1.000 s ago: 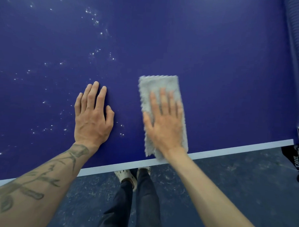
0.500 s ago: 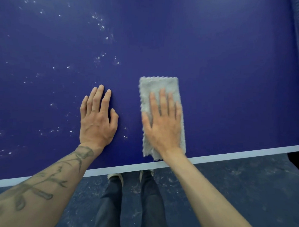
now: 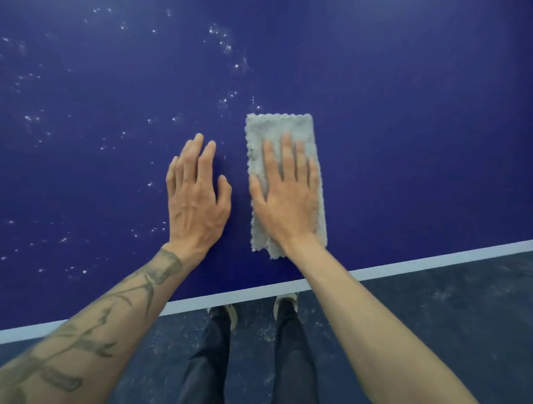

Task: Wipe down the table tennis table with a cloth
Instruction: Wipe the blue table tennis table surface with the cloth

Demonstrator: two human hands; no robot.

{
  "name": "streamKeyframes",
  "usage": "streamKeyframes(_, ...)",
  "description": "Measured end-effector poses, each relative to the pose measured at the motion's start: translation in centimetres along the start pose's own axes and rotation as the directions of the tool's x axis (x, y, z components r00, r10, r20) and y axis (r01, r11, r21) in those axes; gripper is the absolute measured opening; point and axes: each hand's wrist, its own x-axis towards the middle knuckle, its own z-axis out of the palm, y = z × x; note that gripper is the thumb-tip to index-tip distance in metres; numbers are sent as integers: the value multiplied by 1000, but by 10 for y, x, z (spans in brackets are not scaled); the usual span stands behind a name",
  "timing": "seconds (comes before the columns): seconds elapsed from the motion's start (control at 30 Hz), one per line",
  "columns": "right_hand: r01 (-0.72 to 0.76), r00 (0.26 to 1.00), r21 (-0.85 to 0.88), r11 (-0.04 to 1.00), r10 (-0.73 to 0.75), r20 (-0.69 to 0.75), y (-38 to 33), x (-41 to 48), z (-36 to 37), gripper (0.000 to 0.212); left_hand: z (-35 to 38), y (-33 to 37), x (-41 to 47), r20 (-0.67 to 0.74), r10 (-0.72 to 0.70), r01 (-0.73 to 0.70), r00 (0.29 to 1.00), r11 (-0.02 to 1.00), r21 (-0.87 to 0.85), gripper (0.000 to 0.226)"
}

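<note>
A folded grey cloth [image 3: 277, 129] lies flat on the dark blue table tennis table [image 3: 415, 132], a little in from its white edge line. My right hand [image 3: 287, 193] presses down on the cloth with straight, spread fingers and covers its lower half. My left hand [image 3: 195, 195] rests flat on the bare table just left of the cloth, fingers straight and not touching it. White specks [image 3: 223, 44] are scattered over the table surface left of and beyond both hands.
The white edge line [image 3: 440, 258] runs diagonally from lower left to right. Below it is a dark, dusty floor [image 3: 452, 317], where my legs and shoes [image 3: 285, 303] stand close to the table edge.
Both hands and the cloth have shifted left along the table. The net post seen at the right edge earlier is out of view, and more specks show at the left.
</note>
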Motion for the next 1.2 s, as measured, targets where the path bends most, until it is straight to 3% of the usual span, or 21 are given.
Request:
streamKeyframes(0.07, 145, 989, 2, 989, -145, 24, -24, -26, 8, 68, -16, -33, 9, 8, -2, 2, 1000, 999, 50, 53)
streamKeyframes(0.13, 191, 981, -6, 982, -190, 44, -13, -44, 4, 68, -29, -64, 15, 25, -3, 1, 1000, 995, 100, 53)
streamKeyframes(0.27, -65, 995, -48, 997, 68, 69, 23, -31, -11, 69, -42, -110, 23, 56, 46, -55, 997, 982, 180, 54)
streamKeyframes(0.33, -184, 982, -19, 983, 185, 43, 6, -15, -11, 70, -43, -122, 24, 79, 57, -70, 995, 981, 179, 57)
streamKeyframes(0.4, -214, 977, 16, 977, 213, 14, -34, -6, -2, 71, -42, -129, 22, 89, 50, -65, 995, 984, 167, 59)
streamKeyframes(0.53, 67, 997, 31, 997, -68, 22, -98, -36, 20, 69, -36, -135, 20, 59, 46, -54, 997, 988, 142, 59)
streamKeyframes(0.63, 157, 986, 7, 988, -157, 53, -70, -57, 14, 69, -37, -134, 21, 53, 50, -57, 997, 987, 147, 58)
streamKeyframes(0.77, -102, 994, -48, 994, 104, 46, -27, -32, -1, 69, -38, -134, 21, 59, 33, -42, 998, 988, 152, 58)
streamKeyframes(0.87, -223, 975, -27, 975, 222, -31, -62, -2, 7, 69, -37, -135, 21, 66, 30, -40, 997, 988, 152, 58)
streamKeyframes(0.97, -10, 1000, 16, 1000, 10, -18, -109, -16, 22, 68, -37, -135, 21, 68, 28, -38, 997, 987, 158, 59)
streamKeyframes(1.07, 234, 971, 43, 971, -236, 41, -103, -60, 23, 67, -37, -134, 22, 69, 30, -40, 997, 986, 162, 59)
streamKeyframes(1.13, 180, 981, 6, 984, -180, 76, -71, -69, 15, 70, -37, -134, 22, 71, 30, -41, 997, 987, 157, 59)
streamKeyframes(1.2, 20, 997, -37, 999, -17, 76, -44, -57, 7, 72, -37, -135, 22, 66, 29, -40, 997, 986, 161, 59)
